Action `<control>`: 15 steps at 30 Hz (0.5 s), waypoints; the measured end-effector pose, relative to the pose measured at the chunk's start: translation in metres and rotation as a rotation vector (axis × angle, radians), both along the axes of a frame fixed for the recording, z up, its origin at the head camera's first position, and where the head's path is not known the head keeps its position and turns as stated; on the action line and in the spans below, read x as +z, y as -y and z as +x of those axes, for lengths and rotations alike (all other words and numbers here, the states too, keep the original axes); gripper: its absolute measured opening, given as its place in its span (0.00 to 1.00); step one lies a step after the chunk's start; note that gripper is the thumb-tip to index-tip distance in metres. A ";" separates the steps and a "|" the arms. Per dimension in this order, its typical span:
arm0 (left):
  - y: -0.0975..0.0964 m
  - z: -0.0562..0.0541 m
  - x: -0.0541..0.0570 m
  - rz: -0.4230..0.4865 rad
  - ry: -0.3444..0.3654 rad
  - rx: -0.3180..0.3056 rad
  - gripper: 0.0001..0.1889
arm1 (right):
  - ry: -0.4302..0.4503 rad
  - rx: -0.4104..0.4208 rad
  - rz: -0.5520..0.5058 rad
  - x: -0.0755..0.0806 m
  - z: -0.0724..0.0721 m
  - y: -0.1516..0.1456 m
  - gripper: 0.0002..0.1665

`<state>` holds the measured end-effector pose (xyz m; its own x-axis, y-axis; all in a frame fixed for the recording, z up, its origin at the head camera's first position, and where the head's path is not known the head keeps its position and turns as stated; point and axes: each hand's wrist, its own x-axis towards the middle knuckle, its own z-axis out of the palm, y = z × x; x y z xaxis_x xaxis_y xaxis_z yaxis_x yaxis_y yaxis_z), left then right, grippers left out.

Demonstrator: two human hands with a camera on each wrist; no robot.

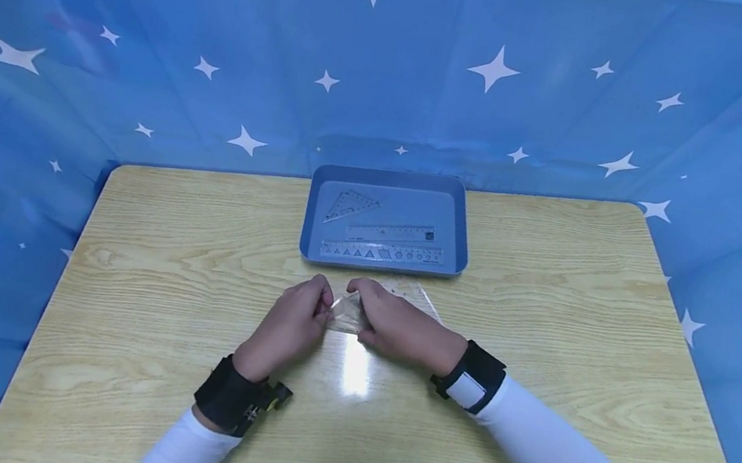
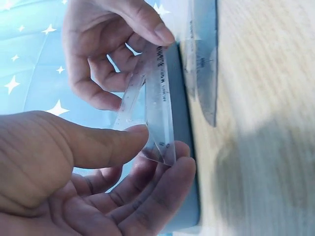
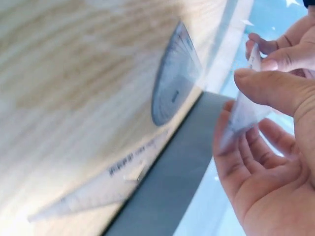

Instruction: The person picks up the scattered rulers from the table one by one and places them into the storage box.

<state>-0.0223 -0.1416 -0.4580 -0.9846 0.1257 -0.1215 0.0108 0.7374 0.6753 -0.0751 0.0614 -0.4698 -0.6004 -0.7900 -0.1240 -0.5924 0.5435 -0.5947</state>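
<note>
Between both hands is a clear plastic set square with a cut-out middle and printed edge markings. My left hand pinches one corner; in the left wrist view the thumb lies on top and the fingers are below. My right hand pinches the other end between thumb and fingers, as the right wrist view also shows. Just beyond the right hand, a second clear set square lies on the table. A clear protractor lies near it; in the head view I cannot make it out.
A blue tray stands behind the hands at the table's back edge. Inside it are a clear set square and two clear rulers, one ruler with shape cut-outs. A blue star-patterned cloth hangs around the wooden table.
</note>
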 end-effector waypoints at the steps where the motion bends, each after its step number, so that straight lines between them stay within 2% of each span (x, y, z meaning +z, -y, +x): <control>1: 0.001 -0.001 0.001 0.012 0.002 0.001 0.09 | -0.006 -0.001 0.003 0.000 0.000 -0.001 0.39; 7: 0.003 -0.003 0.006 0.040 0.001 0.001 0.10 | -0.071 0.006 0.006 0.003 0.000 -0.008 0.38; 15: 0.005 -0.006 0.017 0.065 -0.036 0.010 0.12 | -0.223 0.033 -0.025 0.014 -0.005 -0.015 0.31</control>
<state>-0.0280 -0.1461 -0.4407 -0.9895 0.1222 -0.0774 0.0290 0.6919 0.7214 -0.0798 0.0765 -0.4553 -0.5844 -0.8110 0.0286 -0.7279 0.5084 -0.4601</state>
